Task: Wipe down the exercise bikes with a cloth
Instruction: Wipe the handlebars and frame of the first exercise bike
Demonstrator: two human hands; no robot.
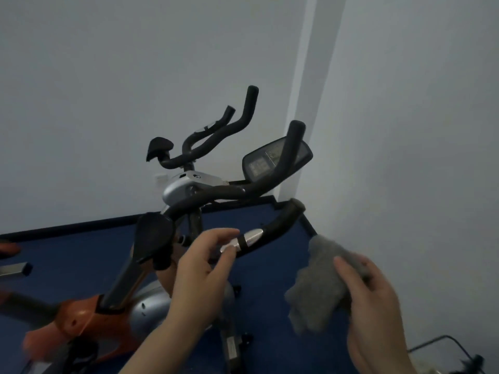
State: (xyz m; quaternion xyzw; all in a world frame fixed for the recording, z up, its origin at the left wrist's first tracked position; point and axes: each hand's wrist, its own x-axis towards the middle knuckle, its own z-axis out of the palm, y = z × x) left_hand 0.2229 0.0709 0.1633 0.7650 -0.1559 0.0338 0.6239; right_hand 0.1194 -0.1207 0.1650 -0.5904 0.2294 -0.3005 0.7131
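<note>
An orange and silver exercise bike (pixel 81 317) stands in front of me with black handlebars (pixel 280 225) and a display console (pixel 270 160). My left hand (pixel 199 268) touches the near handlebar at its silver pulse sensor (pixel 249 238), fingers loosely curled at it. My right hand (pixel 370 298) holds a fluffy grey cloth (pixel 321 290) to the right of that handlebar, not touching the bike. A second bike's handlebars (pixel 216 136) rise behind the first, near the wall.
White walls (pixel 405 130) close in behind and to the right, forming a corner. The floor is blue carpet (pixel 67 255). A black cable (pixel 442 344) lies at the bottom right. Part of another orange machine (pixel 8 249) shows at the left edge.
</note>
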